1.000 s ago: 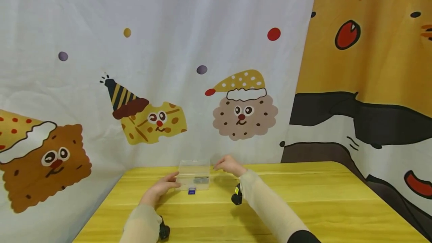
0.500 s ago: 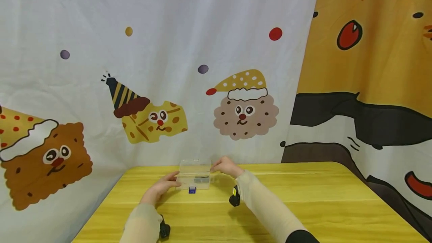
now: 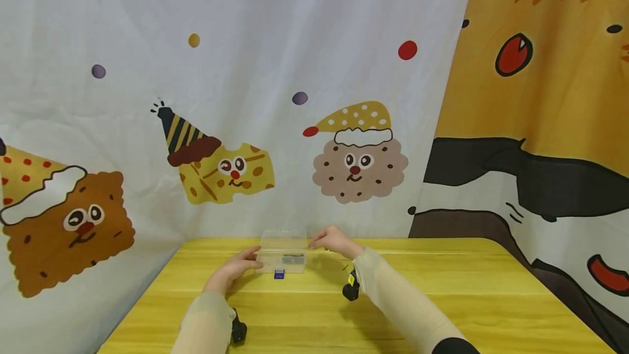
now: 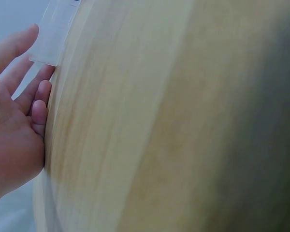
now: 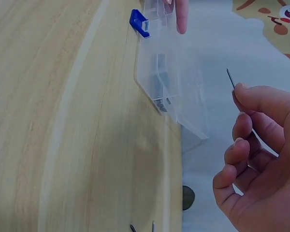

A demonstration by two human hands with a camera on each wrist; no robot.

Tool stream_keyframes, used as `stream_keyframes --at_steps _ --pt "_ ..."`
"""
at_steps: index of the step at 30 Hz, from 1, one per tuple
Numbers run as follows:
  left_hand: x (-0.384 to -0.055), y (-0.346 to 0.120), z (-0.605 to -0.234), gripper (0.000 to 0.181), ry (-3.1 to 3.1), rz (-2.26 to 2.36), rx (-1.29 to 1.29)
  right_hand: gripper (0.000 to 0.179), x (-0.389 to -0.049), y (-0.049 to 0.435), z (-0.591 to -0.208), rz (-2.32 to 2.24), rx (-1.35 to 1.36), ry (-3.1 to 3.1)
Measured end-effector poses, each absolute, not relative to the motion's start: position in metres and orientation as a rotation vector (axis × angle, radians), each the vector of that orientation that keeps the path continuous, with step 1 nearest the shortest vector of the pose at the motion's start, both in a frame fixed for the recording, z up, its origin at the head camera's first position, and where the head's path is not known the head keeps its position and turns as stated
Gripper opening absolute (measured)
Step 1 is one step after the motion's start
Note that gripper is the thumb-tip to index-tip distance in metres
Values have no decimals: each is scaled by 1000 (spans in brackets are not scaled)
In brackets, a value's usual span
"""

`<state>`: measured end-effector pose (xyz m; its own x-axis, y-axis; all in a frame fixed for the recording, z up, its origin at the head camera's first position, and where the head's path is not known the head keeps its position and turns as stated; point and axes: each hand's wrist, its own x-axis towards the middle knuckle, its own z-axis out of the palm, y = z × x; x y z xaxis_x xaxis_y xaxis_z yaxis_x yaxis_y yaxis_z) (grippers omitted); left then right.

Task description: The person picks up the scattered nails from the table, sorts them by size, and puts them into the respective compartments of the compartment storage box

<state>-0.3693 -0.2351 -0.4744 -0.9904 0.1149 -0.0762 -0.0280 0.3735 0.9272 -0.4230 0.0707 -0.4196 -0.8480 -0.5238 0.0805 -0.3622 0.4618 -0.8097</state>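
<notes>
A clear plastic box [image 3: 270, 263] sits at the back of the table, its clear lid [image 3: 284, 240] raised at the rear. My left hand [image 3: 236, 270] holds the box's left end, thumb and fingers on either side of it; in the left wrist view this hand [image 4: 17, 108] reaches up to the box's corner. To the right of the box, my right hand [image 3: 338, 241] is raised. In the right wrist view its thumb and index finger pinch a thin dark nail [image 5: 230, 79], point outward. Grey metallic pieces [image 5: 160, 102] lie in one compartment, too unclear to tell apart.
A small blue clip [image 3: 279, 273] stands at the front of the box. Thin dark nail-like pieces [image 5: 133, 227] lie on the yellow wood-grain table [image 3: 304, 310], right of the box. A printed cloth [image 3: 236, 70] hangs directly behind the table's far edge.
My right hand came in toward the box, then drew back slightly to the right. A thin dark piece on the table now shows beside the right wrist. The left hand keeps its place.
</notes>
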Motion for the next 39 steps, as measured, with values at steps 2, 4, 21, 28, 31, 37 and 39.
stream_keyframes --at_steps 2,4,21,28,31,37,39 --pt "-369 -235 -474 68 2506 1674 81 19 -423 72 -418 -1333 -785 2531" --pt "-369 -236 -474 68 2513 1670 74 18 -422 73 -418 -1325 -790 2535" --pt "-364 -232 -471 69 2521 1681 64 19 -415 62 -432 -1295 -900 2508" --pt "-365 -234 -471 68 2524 1665 57 19 -418 58 -441 -1291 -849 2523" --pt "-363 -233 -470 67 2517 1670 55 18 -420 55 -446 -1286 -838 2536" --pt "-363 -233 -470 68 2517 1672 57 17 -415 49 -446 -1288 -864 2545" --pt "-364 -232 -470 68 2521 1664 60 17 -414 47 -444 -1287 -877 2549"
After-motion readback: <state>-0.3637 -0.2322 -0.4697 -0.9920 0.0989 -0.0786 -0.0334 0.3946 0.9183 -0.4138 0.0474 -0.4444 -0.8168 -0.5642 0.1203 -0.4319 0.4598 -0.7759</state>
